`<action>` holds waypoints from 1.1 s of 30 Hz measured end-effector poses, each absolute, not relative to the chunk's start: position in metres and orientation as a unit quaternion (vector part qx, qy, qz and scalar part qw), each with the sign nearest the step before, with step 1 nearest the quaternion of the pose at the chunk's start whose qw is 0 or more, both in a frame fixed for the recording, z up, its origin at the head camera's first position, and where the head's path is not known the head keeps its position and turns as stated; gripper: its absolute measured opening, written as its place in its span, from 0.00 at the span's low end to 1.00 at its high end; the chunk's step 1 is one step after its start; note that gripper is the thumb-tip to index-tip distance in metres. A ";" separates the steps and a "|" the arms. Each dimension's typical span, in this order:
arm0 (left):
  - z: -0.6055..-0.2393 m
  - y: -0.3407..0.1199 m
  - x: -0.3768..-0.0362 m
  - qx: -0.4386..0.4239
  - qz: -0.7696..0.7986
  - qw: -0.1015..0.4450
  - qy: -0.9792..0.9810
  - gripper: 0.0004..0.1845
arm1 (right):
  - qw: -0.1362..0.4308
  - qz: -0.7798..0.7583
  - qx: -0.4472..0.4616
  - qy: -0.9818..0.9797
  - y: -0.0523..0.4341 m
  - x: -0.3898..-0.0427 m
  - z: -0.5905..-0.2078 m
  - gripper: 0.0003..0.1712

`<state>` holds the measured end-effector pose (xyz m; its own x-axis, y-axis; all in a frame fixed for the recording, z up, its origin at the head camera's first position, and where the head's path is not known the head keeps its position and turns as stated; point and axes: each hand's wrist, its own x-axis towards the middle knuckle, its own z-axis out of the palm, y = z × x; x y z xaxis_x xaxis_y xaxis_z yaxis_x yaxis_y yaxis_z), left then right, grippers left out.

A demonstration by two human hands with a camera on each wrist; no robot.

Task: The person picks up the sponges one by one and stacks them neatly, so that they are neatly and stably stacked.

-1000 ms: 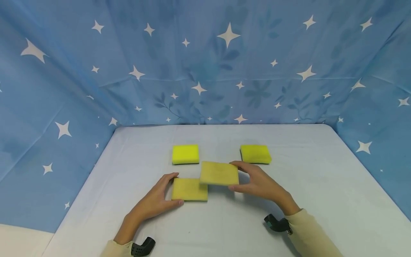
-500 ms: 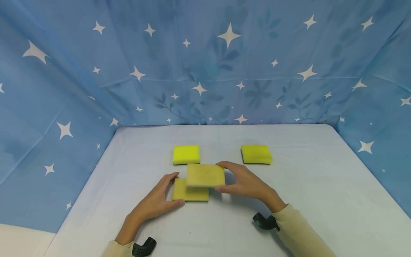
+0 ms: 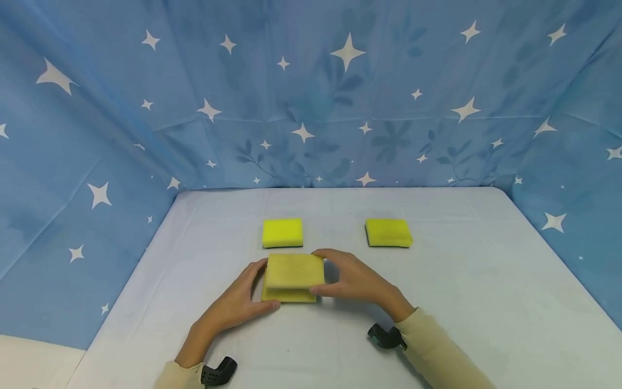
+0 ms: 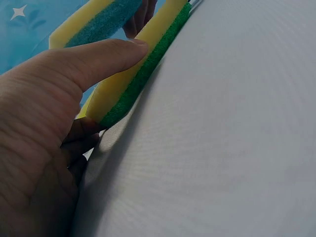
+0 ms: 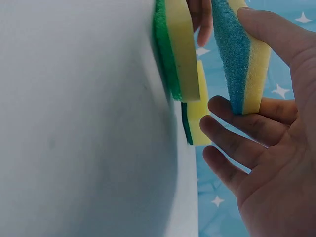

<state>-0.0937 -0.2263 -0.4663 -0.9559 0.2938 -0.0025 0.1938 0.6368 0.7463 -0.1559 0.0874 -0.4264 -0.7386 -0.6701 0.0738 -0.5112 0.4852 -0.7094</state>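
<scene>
My right hand (image 3: 358, 281) pinches a sponge (image 3: 295, 271) by its right end, thumb at the near edge and fingers at the far edge. Its yellow side faces up; the right wrist view reveals a blue scouring layer (image 5: 231, 54) underneath. Directly below, a second yellow sponge (image 3: 290, 297) with a green scouring layer (image 4: 143, 74) lies on the table, mostly covered in the head view. A gap separates the two in the wrist views. My left hand (image 3: 236, 301) holds the lower sponge at its left end, thumb on the near edge, fingers around the back.
Two more yellow sponges lie farther back on the white table (image 3: 466, 281): one on the left (image 3: 282, 233), just behind the pair, and one on the right (image 3: 389, 233). A blue star-patterned curtain (image 3: 311, 97) hangs behind the table and along both sides.
My right hand has carried its sponge leftward and slightly toward me, from beside the lower sponge to over it. My left hand has stayed at the lower sponge.
</scene>
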 end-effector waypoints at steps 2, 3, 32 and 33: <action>-0.466 -0.226 -0.094 0.133 0.412 0.064 0.899 0.61 | 0.109 -0.369 -0.346 0.856 0.085 -0.156 -0.428 0.48; -0.466 -0.227 -0.094 0.132 0.415 0.064 0.898 0.61 | 0.111 -0.367 -0.346 0.856 0.084 -0.155 -0.429 0.49; -0.463 -0.225 -0.093 0.130 0.407 0.063 0.902 0.58 | 0.110 -0.312 -0.355 0.874 0.073 -0.147 -0.437 0.45; -0.463 -0.225 -0.093 0.130 0.408 0.063 0.902 0.58 | 0.110 -0.309 -0.354 0.876 0.073 -0.147 -0.437 0.45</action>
